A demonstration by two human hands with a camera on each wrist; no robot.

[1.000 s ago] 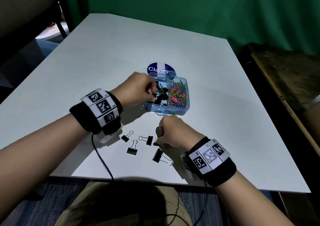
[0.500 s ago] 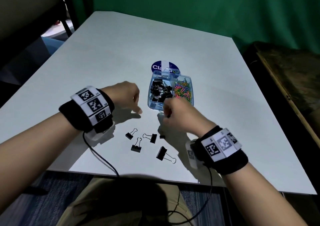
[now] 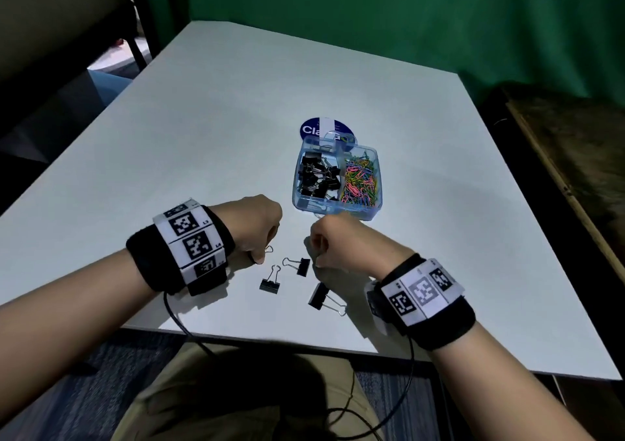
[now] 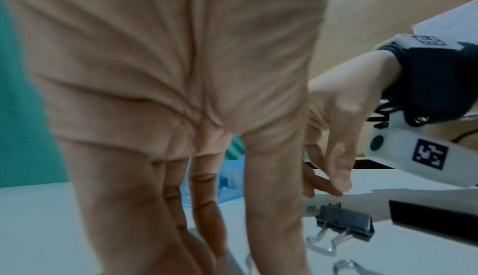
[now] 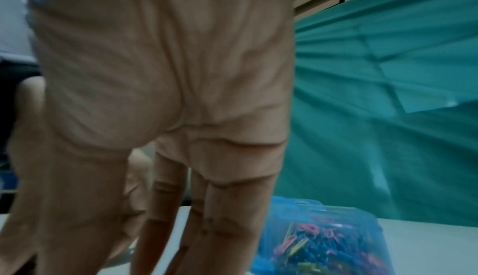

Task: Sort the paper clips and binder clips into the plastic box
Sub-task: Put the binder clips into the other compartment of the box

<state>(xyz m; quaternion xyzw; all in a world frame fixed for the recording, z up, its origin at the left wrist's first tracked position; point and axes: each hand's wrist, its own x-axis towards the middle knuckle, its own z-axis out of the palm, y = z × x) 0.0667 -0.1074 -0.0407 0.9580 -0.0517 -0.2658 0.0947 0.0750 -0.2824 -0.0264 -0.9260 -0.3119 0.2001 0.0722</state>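
The plastic box (image 3: pixel 306 200) is clear, blue-tinted and glossy. Loose binder clips (image 3: pixel 270 285) have matt black bodies and shiny wire metal handles. The surface (image 3: pixel 203 136) is smooth, matt white. Wristbands (image 3: pixel 148 264) look like soft black cloth.

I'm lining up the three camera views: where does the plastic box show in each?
Head: plastic box at centre, beyond both hands.
Left wrist: a blue sliver between the fingers of the left hand.
Right wrist: lower right, colourful paper clips inside.
Shared landmark: the white table.
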